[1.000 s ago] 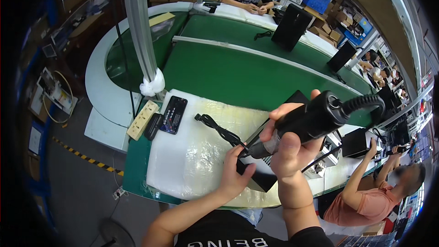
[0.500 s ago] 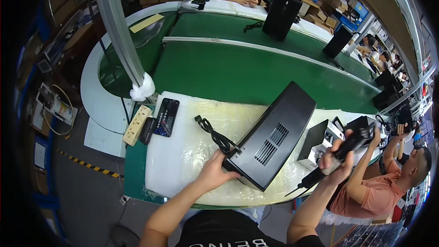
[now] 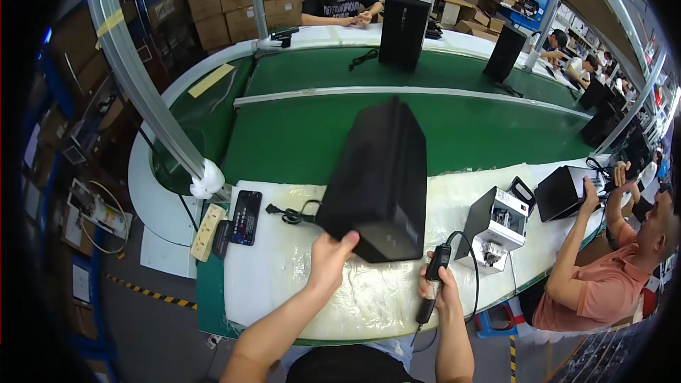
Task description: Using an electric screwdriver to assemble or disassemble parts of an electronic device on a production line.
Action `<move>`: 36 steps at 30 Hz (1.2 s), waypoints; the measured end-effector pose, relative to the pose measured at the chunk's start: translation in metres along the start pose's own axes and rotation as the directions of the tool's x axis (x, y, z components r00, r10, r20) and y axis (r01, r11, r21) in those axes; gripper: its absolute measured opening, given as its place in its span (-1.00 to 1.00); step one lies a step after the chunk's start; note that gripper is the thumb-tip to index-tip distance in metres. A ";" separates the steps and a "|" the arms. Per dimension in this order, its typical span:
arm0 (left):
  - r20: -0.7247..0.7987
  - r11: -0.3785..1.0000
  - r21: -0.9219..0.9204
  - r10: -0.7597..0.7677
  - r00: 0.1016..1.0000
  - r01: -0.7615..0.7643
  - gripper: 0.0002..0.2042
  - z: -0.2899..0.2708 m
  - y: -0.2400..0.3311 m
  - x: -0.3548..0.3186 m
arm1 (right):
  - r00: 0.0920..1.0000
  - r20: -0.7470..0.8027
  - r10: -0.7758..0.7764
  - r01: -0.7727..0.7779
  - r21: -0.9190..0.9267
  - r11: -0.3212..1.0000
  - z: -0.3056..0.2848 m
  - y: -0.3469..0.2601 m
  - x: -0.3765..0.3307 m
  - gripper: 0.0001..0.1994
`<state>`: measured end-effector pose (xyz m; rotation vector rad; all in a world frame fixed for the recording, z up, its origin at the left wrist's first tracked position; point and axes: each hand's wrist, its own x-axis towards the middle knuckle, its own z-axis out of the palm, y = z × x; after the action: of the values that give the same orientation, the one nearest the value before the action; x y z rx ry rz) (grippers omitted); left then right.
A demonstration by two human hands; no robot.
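Note:
A black box-shaped case (image 3: 376, 170) stands tilted over the table's middle, slightly blurred. My left hand (image 3: 328, 264) grips its near left lower corner, the thumb across the front edge and the other fingers mostly hidden. A black power cord (image 3: 292, 215) trails from the case's left side onto the wrapped white mat (image 3: 284, 291). My right hand (image 3: 445, 289) is closed around a black corded electric screwdriver (image 3: 428, 296) just right of the case, its thin bit slanting down toward the table's near edge. A loop of its cable runs up and back down beside my right wrist.
A silver-and-black device (image 3: 496, 223) stands right of the screwdriver. At left lie a phone (image 3: 246, 218) and a power strip (image 3: 206, 232). Beyond runs a green conveyor (image 3: 284, 142) with a metal rail. A person in a pink shirt (image 3: 617, 262) handles another black case (image 3: 564, 193) at right.
The case has been turned up from lying with its vented face showing. My right hand has come left and lower with the screwdriver. The whole view has shifted.

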<state>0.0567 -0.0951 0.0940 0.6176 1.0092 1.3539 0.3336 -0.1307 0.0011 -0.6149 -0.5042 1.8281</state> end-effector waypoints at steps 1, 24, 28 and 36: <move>0.000 0.996 -0.046 -0.074 0.997 0.073 -0.60 0.012 0.015 0.005 | 1.000 -0.004 0.011 -0.011 -0.003 1.000 -0.003 -0.001 0.000 -0.36; -0.045 0.892 0.402 -0.206 0.977 0.207 -0.13 0.125 0.188 0.256 | 0.998 0.043 0.042 -0.041 -0.027 0.999 -0.004 -0.008 0.009 -0.45; -0.024 0.866 0.464 -0.199 0.980 0.187 -0.13 0.140 0.192 0.284 | 0.997 0.027 0.078 -0.077 -0.036 0.996 -0.003 -0.012 0.010 -0.37; 0.338 0.936 0.344 -0.202 0.919 0.079 -0.22 0.123 0.126 0.250 | 0.992 0.058 0.108 -0.108 0.002 0.994 -0.007 -0.009 0.008 -0.45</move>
<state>0.0806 0.1903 0.2015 0.9869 0.9510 0.9014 0.3423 -0.1200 0.0003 -0.5968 -0.5127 1.9535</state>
